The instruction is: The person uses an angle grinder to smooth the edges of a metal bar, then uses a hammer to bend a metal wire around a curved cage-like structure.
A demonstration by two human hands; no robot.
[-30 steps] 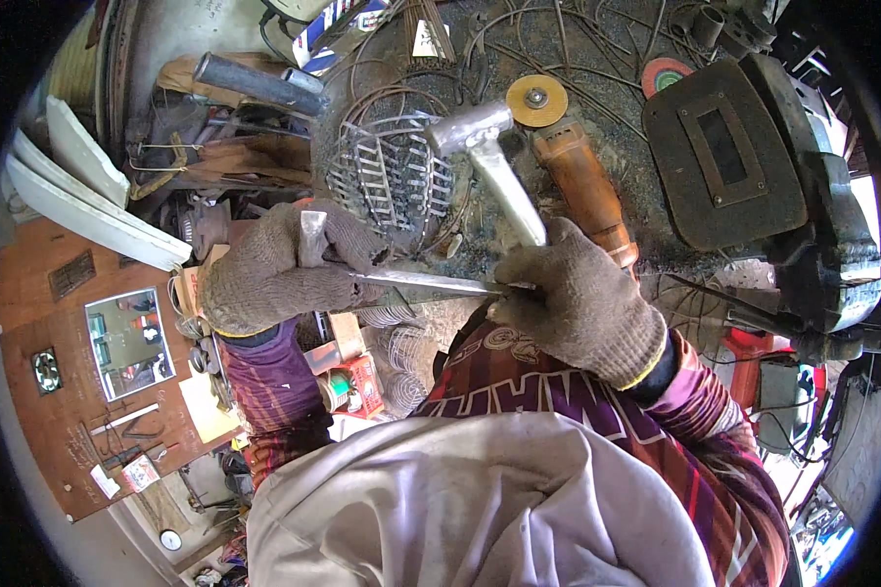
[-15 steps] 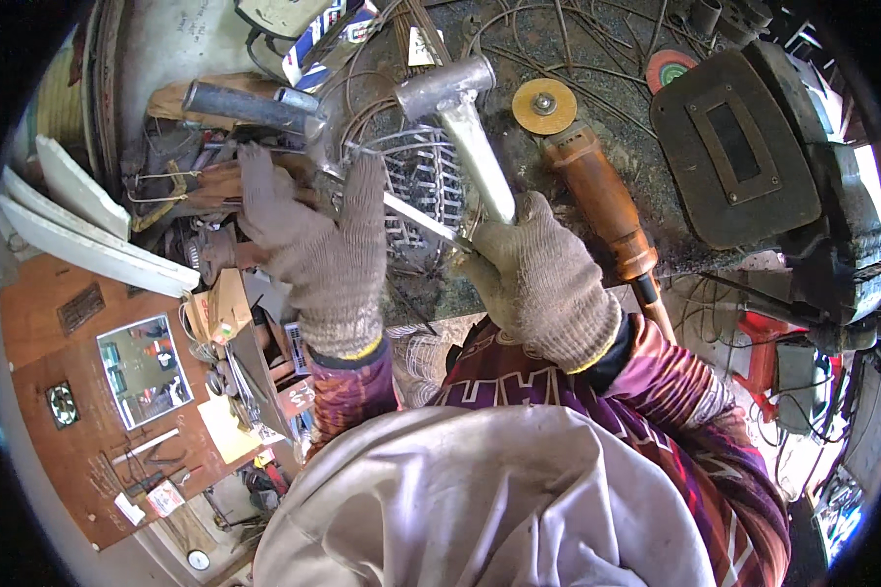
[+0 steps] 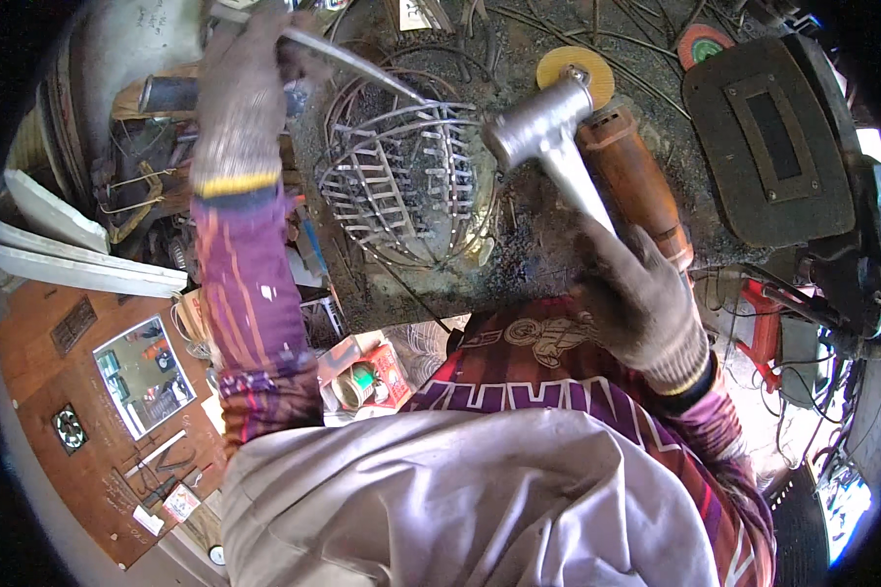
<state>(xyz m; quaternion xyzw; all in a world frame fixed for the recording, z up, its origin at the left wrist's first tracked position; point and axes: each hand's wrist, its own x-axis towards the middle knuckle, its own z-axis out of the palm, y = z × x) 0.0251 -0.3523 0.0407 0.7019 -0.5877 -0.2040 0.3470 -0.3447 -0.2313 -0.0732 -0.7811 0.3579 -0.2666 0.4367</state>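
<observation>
My right hand (image 3: 646,303), in a grey knitted glove, is closed round the pale handle of a metal hammer (image 3: 543,122). The hammer's head is raised over the bench, just left of an angle grinder. At the far left my gloved left hand (image 3: 245,98) is smeared by motion. A thin metal rod (image 3: 357,64) runs from its fingers, which seem closed on one end, to the top of an openwork frame of bent metal strips (image 3: 392,186). That rounded, rib-like frame lies on the dark bench between my hands.
An orange-bodied angle grinder (image 3: 631,176) with a yellow disc lies at the right. Beyond it is a dark welding mask (image 3: 773,142). Loose wires and rods cover the far bench. White curved panels (image 3: 78,259) stand at the left, and an open box (image 3: 387,372) sits below the bench edge.
My left hand has moved far and left, and the metal rod now runs from it instead of my right hand. My right hand has moved right with the hammer.
</observation>
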